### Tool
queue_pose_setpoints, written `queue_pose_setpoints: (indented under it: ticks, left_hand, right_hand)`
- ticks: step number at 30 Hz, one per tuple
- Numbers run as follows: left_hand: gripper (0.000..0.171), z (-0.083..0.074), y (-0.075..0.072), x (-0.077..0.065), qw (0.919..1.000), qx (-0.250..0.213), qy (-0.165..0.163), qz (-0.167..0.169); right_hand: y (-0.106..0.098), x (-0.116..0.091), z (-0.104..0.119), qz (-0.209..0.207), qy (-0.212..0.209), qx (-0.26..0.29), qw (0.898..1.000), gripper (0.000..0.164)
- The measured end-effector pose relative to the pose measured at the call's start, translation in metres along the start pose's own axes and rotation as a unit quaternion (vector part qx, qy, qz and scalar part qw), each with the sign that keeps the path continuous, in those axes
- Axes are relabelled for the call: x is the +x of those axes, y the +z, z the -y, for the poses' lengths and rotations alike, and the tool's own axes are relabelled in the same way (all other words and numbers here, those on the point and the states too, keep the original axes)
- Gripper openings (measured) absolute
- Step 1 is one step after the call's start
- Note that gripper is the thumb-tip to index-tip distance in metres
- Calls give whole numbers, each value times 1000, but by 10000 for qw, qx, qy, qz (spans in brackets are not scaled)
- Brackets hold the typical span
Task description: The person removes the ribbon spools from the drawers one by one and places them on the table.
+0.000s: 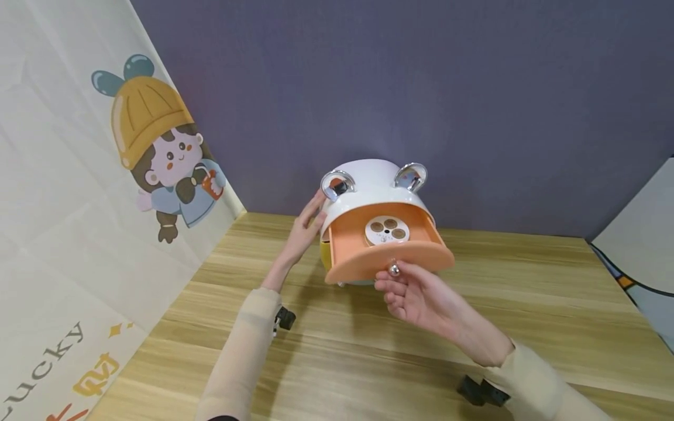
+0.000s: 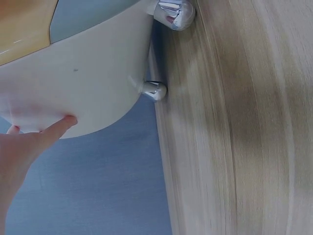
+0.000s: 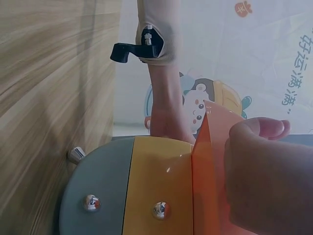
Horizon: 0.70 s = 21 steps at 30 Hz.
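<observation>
A small white rounded cabinet [image 1: 368, 182] with two shiny ear-shaped pieces stands on the table. Its orange top drawer [image 1: 363, 266] is pulled out, and inside lies a round white disc [image 1: 387, 230] with several brown circles. My right hand [image 1: 423, 298] pinches the silver drawer knob [image 1: 394, 269] between thumb and forefinger, the other fingers loosely bent. With fingers extended, my left hand [image 1: 302, 233] rests against the cabinet's left side wall. Below the orange drawer, the yellow drawer [image 3: 157, 174] and the grey-green drawer [image 3: 103, 171] are closed, each with its own knob.
The wood-grain table [image 1: 326, 362] holds the cabinet up on short silver feet [image 2: 155, 90]. Close behind it rises a dark blue-grey wall panel [image 1: 421, 88]. A white sheet [image 1: 58, 193] printed with a cartoon child hangs at the left.
</observation>
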<state>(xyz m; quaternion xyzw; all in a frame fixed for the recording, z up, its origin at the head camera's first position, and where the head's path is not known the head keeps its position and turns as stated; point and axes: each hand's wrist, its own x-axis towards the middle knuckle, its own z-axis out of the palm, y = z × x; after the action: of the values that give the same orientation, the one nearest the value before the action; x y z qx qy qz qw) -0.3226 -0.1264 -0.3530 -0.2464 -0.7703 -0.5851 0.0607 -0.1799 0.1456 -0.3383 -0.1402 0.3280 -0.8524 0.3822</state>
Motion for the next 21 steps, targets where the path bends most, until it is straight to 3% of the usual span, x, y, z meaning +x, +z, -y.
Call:
queue_pose_setpoints:
  ticks: [9, 15, 21]
  left_hand:
    - [49, 2, 0, 0, 10000, 28, -47, -18]
    - [48, 29, 0, 8, 9999, 30, 77, -135]
    - [49, 6, 1, 2, 10000, 34, -60, -56]
  right_hand:
    - [2, -5, -3, -51, 11, -87, 9999, 47]
    - [3, -6, -7, -86, -32, -128, 9999, 45]
    - [3, -9, -8, -68, -56, -78, 9999, 45]
